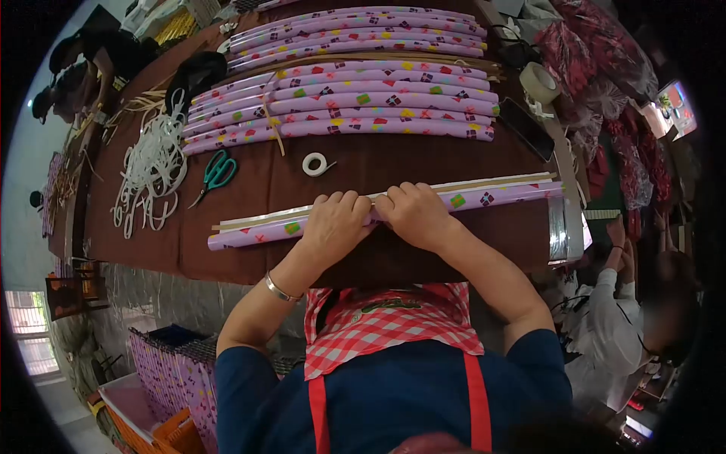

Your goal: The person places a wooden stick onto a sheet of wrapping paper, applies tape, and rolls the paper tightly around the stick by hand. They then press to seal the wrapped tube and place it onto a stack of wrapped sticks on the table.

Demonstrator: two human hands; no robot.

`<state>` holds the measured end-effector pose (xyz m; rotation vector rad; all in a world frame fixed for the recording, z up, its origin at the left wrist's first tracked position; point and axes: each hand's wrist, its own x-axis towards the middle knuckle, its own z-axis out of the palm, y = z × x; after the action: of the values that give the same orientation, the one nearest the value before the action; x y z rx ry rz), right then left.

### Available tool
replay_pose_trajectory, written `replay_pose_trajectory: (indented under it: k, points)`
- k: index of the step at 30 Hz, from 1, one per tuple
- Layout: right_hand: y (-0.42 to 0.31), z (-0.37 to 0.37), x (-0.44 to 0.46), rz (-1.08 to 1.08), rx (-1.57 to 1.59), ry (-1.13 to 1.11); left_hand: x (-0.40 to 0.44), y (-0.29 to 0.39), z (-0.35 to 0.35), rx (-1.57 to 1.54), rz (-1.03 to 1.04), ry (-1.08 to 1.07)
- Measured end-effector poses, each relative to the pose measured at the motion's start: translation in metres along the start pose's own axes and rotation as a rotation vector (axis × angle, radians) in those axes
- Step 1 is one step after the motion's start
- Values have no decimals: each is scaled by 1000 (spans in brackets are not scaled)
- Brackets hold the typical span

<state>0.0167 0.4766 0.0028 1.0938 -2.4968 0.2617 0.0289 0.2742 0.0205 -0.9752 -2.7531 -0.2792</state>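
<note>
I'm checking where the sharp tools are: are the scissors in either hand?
No, the scissors lie on the brown table while the left hand and right hand hold a purple patterned roll.

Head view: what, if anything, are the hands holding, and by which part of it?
The left hand and right hand, side by side, hold the nearest roll around its middle, strips lying alongside it.

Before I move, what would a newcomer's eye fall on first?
Probably the lilac gift-print rolls, lined up across the far side of the brown table. Then the tangle of white strips at its left, beside teal-handled scissors. Nearest, the left hand and right hand hold another lilac roll.
</note>
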Motion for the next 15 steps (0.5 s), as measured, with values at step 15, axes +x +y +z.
replay_pose_trajectory:
  k: [15]
  points:
    - [127,-53,-149,245,-346,89,-44,-49,-19,73,-64,-117]
